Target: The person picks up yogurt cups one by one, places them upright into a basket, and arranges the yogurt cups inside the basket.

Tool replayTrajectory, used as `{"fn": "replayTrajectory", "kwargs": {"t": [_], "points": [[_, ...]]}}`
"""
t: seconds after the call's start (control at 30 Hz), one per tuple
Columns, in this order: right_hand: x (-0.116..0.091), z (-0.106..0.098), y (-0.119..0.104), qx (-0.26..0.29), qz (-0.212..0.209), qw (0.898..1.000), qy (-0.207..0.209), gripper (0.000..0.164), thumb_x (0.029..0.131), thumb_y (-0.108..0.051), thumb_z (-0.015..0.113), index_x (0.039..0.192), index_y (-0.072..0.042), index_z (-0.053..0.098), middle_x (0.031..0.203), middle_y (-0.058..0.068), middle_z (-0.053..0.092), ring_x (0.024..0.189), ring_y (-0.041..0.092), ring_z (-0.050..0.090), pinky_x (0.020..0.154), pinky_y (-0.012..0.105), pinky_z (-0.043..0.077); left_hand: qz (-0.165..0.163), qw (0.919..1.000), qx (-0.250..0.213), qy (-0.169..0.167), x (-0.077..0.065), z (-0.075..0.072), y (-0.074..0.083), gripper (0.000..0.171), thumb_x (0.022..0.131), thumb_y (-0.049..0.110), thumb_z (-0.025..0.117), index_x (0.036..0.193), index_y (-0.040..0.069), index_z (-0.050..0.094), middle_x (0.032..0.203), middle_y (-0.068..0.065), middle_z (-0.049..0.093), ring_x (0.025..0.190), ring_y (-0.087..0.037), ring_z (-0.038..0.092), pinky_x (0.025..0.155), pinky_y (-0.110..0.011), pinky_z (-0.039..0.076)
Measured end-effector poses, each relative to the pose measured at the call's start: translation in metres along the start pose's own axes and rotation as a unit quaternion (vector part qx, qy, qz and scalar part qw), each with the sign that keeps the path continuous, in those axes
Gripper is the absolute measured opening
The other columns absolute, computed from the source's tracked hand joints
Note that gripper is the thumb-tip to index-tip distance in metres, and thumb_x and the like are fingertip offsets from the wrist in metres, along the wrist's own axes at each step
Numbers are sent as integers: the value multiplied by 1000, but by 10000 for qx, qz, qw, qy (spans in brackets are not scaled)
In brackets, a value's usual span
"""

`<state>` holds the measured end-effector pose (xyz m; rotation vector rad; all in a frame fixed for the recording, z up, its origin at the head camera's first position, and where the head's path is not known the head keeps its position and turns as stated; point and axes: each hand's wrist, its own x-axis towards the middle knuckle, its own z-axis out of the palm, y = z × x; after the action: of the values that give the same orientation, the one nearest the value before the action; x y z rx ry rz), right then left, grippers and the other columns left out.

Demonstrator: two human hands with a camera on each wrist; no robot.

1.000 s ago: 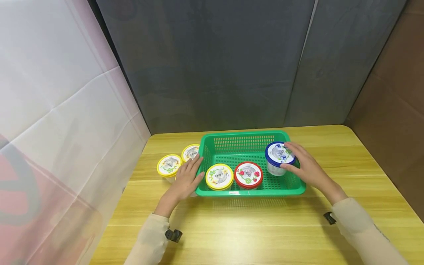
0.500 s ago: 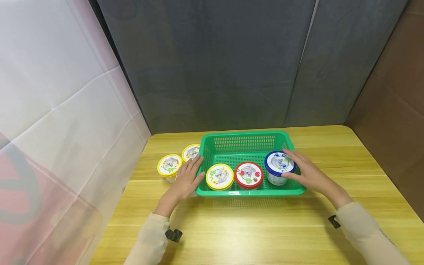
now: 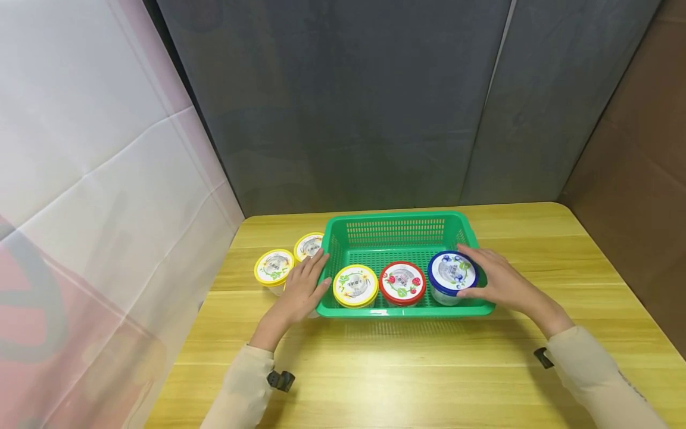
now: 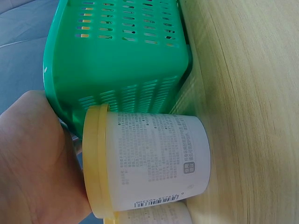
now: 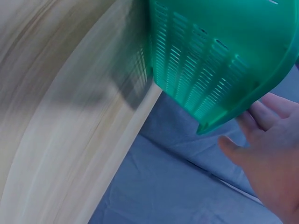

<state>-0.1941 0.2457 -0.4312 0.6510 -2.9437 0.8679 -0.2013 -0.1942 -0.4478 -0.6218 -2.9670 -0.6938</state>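
My right hand (image 3: pixel 495 280) holds a blue-lidded tub (image 3: pixel 452 273) by its lid, thumb in front and fingers behind, at the right end of the green basket (image 3: pixel 396 311). The tub stands upright, with blueberries printed on its lid. In the same front row are a red-lidded tub (image 3: pixel 402 283) in the middle and a yellow-lidded tub (image 3: pixel 355 286) at the left. Across the basket's left rim lies my left hand (image 3: pixel 300 294), fingers extended. Below that hand, the left wrist view shows another yellow-lidded tub (image 4: pixel 156 161) outside the basket, printed with small text.
Left of the basket, two more yellow-lidded tubs, a nearer one (image 3: pixel 274 268) and a farther one (image 3: pixel 309 245), stand on the wooden table (image 3: pixel 375 375). A dark curtain (image 3: pixel 348 107) hangs behind, with a pale sheet (image 3: pixel 118 179) on the left and a brown panel (image 3: pixel 632 137) on the right.
My right hand has moved the blue-lidded tub toward me and lower into the basket, level with the red-lidded one. The left hand has stayed on the rim.
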Motion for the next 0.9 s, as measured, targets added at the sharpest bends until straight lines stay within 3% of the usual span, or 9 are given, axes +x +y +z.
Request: {"fn": "replayTrajectory", "kwargs": {"t": [0.9], "points": [[8,-2,-9,-709,-170,9970,-267,100,71,-44,86,150,-3,40,145,25,51,135,46,39,110,70,25,-21,10000,-35,-58,0,0,0,60,106,39,33,159,14,20,168,-8,14,153,-44,13,119,-67,13]]}}
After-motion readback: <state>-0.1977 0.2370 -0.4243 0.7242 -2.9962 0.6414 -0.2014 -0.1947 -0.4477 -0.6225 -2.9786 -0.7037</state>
